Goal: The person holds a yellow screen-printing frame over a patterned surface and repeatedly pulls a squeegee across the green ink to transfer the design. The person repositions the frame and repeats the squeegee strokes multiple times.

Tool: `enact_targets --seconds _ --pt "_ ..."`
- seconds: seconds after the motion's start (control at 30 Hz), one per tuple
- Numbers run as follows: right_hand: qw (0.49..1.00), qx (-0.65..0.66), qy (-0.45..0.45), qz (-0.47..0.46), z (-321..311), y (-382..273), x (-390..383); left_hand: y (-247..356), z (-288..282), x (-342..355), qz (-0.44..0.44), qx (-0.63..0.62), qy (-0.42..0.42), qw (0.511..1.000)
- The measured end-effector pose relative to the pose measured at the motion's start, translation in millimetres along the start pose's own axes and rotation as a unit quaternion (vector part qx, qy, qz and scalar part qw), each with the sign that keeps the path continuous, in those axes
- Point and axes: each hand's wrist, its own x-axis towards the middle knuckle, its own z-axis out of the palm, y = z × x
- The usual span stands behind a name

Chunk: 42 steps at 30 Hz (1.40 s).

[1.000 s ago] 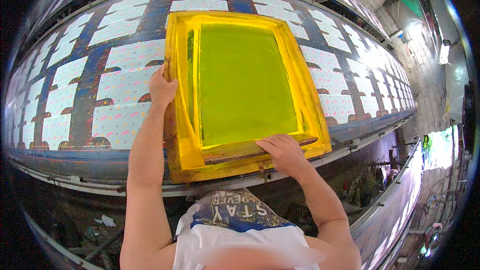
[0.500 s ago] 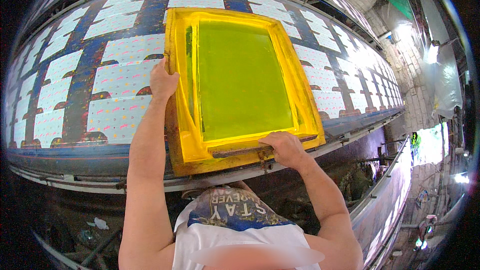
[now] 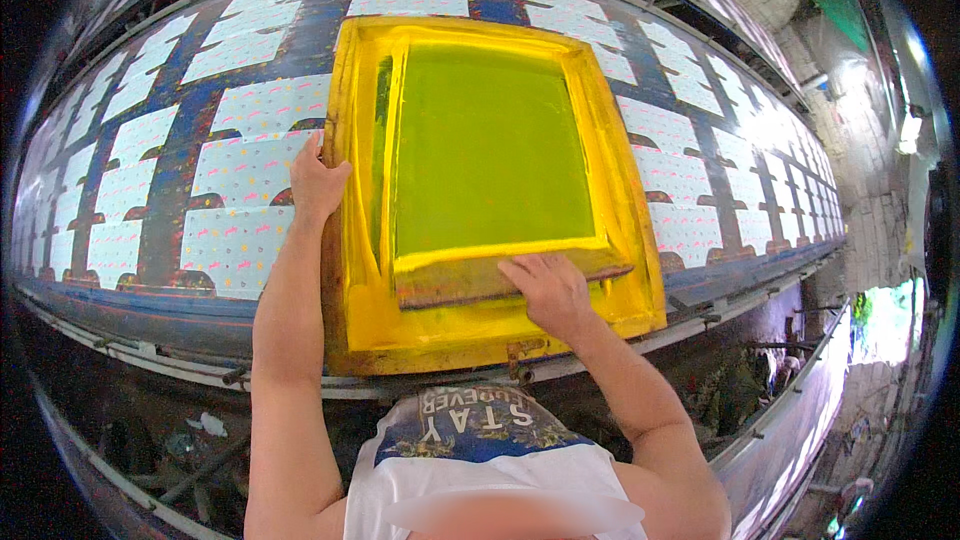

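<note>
Head view. Item: squeegee (image 3: 455,290), yellow-stained, long axis left to right, lay inside the near end of the yellow frame (image 3: 420,352). Right hand (image 3: 552,298), the nearer: fingers closed on the squeegee, right of its middle. Left hand (image 3: 318,185): at the frame's left rail, thumb against it; finger closure could not be told. White printed panels (image 3: 235,240) lay left.

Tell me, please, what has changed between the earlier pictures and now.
The right hand, keeping hold, has moved the long, yellow-smeared wooden bar slightly away from the person, within the yellow rectangular frame. The left hand stays at the frame's left edge.
</note>
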Motion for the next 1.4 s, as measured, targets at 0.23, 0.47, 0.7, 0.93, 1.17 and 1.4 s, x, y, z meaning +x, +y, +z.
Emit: enact_targets --seconds 0.23,0.47,0.7,0.93,1.17,1.4 --pt "1.000 -0.022 -0.018 -0.004 41.3 105.9 129.3 8.0 -4.3 -6.1 -0.021 0.018 0.017 0.999" --pt "0.999 -0.035 0.015 0.002 93.8 218.4 271.2 21.5 -10.9 -13.1 -0.008 0.092 0.035 0.995" --pt "0.997 -0.069 -0.009 0.041 95.9 287.0 379.3 15.5 -6.7 -12.5 0.029 0.143 0.077 0.986" --pt "0.995 -0.088 -0.032 0.042 86.8 310.2 405.9 17.3 -7.2 -14.0 -0.012 0.119 0.061 0.991" --pt "0.996 -0.082 -0.036 -0.020 84.7 317.2 405.5 22.0 -7.9 -13.4 -0.006 0.127 0.068 0.989" --pt "0.988 -0.037 -0.144 -0.034 56.9 272.9 350.7 16.5 -6.0 -9.7 0.015 0.129 0.064 0.989"
